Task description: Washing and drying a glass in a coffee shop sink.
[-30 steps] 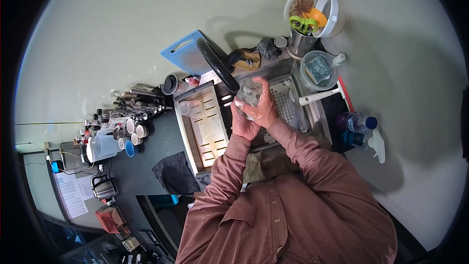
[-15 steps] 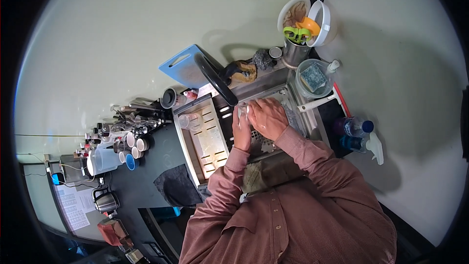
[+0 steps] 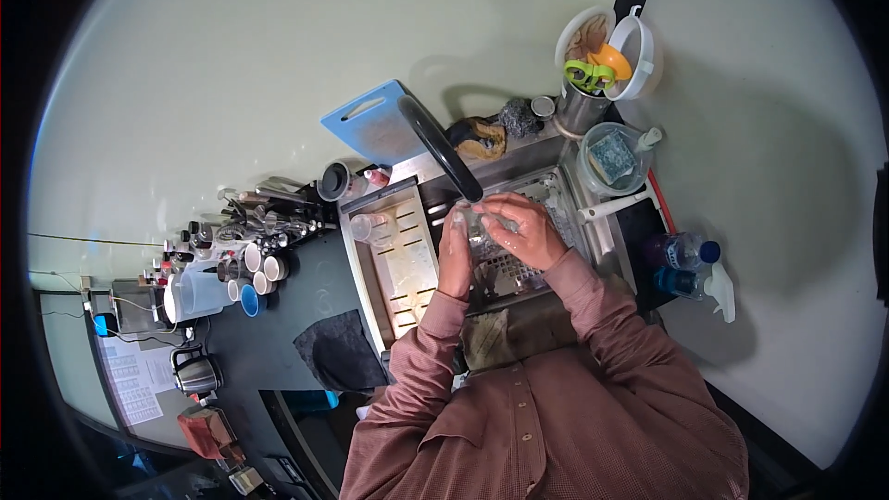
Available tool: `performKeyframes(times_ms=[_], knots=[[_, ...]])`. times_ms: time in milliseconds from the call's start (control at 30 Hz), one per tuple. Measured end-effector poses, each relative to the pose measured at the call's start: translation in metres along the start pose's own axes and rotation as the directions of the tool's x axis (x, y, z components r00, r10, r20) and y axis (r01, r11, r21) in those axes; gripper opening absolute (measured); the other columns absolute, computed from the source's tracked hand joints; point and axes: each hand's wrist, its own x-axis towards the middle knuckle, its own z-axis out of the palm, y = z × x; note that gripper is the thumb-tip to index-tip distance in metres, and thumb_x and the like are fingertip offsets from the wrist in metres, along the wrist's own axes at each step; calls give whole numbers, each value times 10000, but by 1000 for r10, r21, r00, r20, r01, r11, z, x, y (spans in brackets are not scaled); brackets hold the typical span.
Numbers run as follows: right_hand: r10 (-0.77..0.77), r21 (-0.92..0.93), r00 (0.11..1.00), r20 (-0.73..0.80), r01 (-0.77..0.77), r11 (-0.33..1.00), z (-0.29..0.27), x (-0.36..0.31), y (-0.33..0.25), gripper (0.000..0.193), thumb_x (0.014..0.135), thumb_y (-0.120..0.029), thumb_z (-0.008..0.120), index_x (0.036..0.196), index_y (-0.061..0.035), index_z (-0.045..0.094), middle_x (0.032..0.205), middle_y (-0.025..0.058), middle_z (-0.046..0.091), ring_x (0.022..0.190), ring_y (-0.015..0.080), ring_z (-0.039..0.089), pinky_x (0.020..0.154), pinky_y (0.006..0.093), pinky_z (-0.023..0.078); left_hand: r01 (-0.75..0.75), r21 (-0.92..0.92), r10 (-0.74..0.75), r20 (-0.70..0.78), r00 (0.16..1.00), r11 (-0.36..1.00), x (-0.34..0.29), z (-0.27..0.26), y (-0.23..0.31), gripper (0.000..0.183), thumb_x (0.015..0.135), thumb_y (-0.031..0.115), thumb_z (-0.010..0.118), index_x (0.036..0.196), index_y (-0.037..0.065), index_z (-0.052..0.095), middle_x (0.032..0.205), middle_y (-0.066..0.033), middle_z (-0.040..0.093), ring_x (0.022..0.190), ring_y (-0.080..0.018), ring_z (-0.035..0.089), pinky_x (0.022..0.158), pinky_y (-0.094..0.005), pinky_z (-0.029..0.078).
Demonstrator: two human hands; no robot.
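Observation:
Under the black faucet, both my hands are together over the steel sink. A small see-through cup seems to be between them, largely hidden by my fingers. My left hand is closed along its left side, with the fingers pointing up toward the spout. My right hand curves round from the other side, its fingertips and thumb at the rim. Wet shine shows on the fingers. Below them lies a perforated grate in the basin.
Left of the basin, a slotted drain tray bears clear cups. A blue cutting board leans behind. To the right stand a tub with a sponge, a brush and a spray bottle. A dark cloth lies at left.
My right hand has drawn back from its position overlapping the left, and its fingers have spread somewhat, uncovering more of the clear cup. The whole view has shifted slightly.

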Motion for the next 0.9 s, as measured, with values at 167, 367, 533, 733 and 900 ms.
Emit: performKeyframes(times_ms=[167, 367, 533, 733, 900], knots=[[115, -303, 949, 293, -21, 953, -7, 16, -35, 451, 909, -308, 712, 1273, -46, 673, 1286, 179, 668, 1155, 327, 657, 973, 377, 537, -38, 95, 31, 76, 997, 995, 2, -17, -2, 546, 1102, 426, 348, 1419, 9, 499, 1293, -123, 615, 1178, -222, 603, 1004, -348, 491], [72, 683, 881, 468, -412, 604, -6, 25, 19, 384, 969, -290, 621, 1176, 26, 691, 1252, 181, 691, 1185, 205, 650, 1021, 348, 495, 526, -482, -418, 321, 850, 700, -11, 8, 25, 698, 998, 692, 407, 1440, 154, 464, 1344, -83, 612, 1093, -282, 690, 738, -394, 651], [284, 270, 929, -236, -218, 938, 45, -4, -18, 356, 897, -238, 722, 1192, -51, 657, 1106, 142, 714, 1069, 257, 691, 919, 377, 531, 652, -693, -258, 599, 758, 306, -9, -13, -23, 608, 1017, 616, 459, 1373, 132, 544, 1247, -103, 678, 1047, -304, 714, 762, -448, 659], [-157, 82, 987, -28, 159, 984, 36, 9, -27, 274, 856, -176, 730, 1103, -60, 701, 1048, 129, 721, 966, 328, 694, 850, 391, 540, 659, -697, -392, 543, 743, 284, 1, -37, -62, 525, 1030, 544, 483, 1348, 133, 560, 1220, -80, 686, 1091, -253, 700, 818, -393, 650], [-218, 215, 975, 32, 207, 955, 33, 23, -8, 165, 947, -158, 641, 1015, -48, 743, 901, 113, 729, 886, 290, 701, 811, 382, 525, 616, -707, -386, 492, 781, 346, 17, -19, -9, 511, 1007, 540, 559, 1294, 118, 601, 1200, -68, 689, 1128, -244, 681, 927, -424, 602]])
